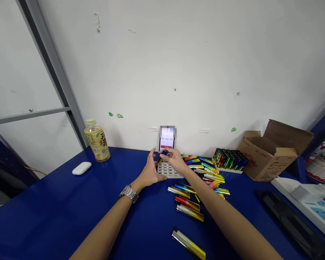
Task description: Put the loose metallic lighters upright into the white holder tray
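My right hand [175,159] is closed in a pinch on a dark lighter [164,152], held over the far edge of a white slotted tray [166,169] on the blue table [70,202]. My left hand [149,170], with a metal watch on the wrist, rests at the tray's left side, fingers spread and touching its edge. Several shiny multicoloured lighters [188,204] lie loose to the right of and in front of the tray. A phone [167,139] showing a timer leans on the wall behind the tray.
A full tray of lighters [229,159] stands at the right beside an open cardboard box [271,153]. A tea bottle [96,141] and a white case [81,168] sit at the back left. White and black trays [300,209] lie at the right edge.
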`<state>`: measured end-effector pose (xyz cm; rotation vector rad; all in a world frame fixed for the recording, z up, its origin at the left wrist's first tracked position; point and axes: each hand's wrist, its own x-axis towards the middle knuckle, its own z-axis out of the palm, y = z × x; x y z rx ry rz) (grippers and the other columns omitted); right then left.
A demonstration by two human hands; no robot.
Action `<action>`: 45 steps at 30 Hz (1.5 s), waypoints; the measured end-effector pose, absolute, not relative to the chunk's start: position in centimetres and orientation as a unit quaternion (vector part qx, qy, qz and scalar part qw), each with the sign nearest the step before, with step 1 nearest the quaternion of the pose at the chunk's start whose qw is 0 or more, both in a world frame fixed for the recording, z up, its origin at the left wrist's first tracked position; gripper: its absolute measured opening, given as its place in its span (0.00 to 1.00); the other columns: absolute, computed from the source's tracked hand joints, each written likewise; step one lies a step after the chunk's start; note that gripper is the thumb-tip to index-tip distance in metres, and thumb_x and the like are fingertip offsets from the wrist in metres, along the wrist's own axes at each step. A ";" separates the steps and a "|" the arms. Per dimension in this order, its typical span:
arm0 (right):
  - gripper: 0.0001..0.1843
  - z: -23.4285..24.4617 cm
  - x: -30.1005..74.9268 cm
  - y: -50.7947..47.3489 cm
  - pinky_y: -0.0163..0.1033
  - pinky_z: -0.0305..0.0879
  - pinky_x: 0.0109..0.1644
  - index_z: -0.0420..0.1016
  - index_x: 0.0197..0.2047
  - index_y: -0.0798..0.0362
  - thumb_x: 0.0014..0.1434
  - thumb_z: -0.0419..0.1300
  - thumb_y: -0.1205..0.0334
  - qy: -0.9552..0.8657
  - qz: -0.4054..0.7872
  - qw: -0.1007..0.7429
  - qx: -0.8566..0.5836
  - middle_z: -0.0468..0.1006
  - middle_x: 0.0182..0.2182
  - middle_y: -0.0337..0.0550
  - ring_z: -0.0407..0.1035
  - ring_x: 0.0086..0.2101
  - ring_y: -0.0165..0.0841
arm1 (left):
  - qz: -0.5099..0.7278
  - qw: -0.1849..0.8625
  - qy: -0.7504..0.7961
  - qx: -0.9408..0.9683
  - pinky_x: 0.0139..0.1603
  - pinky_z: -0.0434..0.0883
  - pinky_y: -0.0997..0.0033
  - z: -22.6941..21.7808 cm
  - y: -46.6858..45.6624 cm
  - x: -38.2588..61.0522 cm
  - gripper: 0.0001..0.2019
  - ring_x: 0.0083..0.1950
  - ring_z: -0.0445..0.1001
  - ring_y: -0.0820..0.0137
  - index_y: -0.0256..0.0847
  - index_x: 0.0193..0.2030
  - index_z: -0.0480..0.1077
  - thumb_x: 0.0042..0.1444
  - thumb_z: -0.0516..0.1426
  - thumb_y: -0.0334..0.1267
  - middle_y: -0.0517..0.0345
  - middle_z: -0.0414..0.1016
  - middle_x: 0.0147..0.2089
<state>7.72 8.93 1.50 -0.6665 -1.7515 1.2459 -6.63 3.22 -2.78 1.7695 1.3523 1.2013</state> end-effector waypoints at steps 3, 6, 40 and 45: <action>0.06 0.7 7.2 9.6 0.39 0.66 0.34 0.75 0.30 0.54 0.48 0.61 0.62 -0.721 0.474 0.413 -0.292 0.75 0.26 0.39 0.68 0.28 0.33 | 0.450 0.298 0.508 0.671 0.58 0.65 0.44 -2.8 3.2 -6.6 0.63 0.58 0.66 0.50 0.47 0.68 0.29 0.35 0.70 0.42 0.36 0.45 0.65; 0.04 0.7 7.3 9.9 0.38 0.65 0.36 0.75 0.28 0.54 0.48 0.58 0.68 -0.760 0.391 0.392 -0.340 0.75 0.26 0.39 0.69 0.30 0.33 | 0.445 0.294 0.525 0.664 0.57 0.65 0.43 -2.6 3.2 -6.5 0.63 0.57 0.67 0.50 0.45 0.69 0.30 0.34 0.70 0.43 0.36 0.47 0.64; 0.10 3.9 14.7 5.0 0.36 0.60 0.31 0.56 0.38 0.50 0.62 0.50 0.52 -0.813 0.412 0.273 -0.308 0.70 0.27 0.37 0.65 0.28 0.31 | 0.417 0.272 0.518 0.696 0.60 0.62 0.45 -2.1 3.0 -6.5 0.56 0.60 0.65 0.49 0.42 0.69 0.41 0.36 0.69 0.40 0.38 0.61 0.61; 0.14 2.1 12.6 6.2 0.36 0.63 0.32 0.60 0.38 0.50 0.56 0.56 0.50 -0.694 0.474 0.441 -0.314 0.69 0.30 0.35 0.63 0.24 0.26 | 0.410 0.282 0.507 0.704 0.58 0.64 0.47 -1.9 3.0 -6.5 0.55 0.55 0.70 0.53 0.44 0.69 0.39 0.39 0.68 0.39 0.42 0.66 0.57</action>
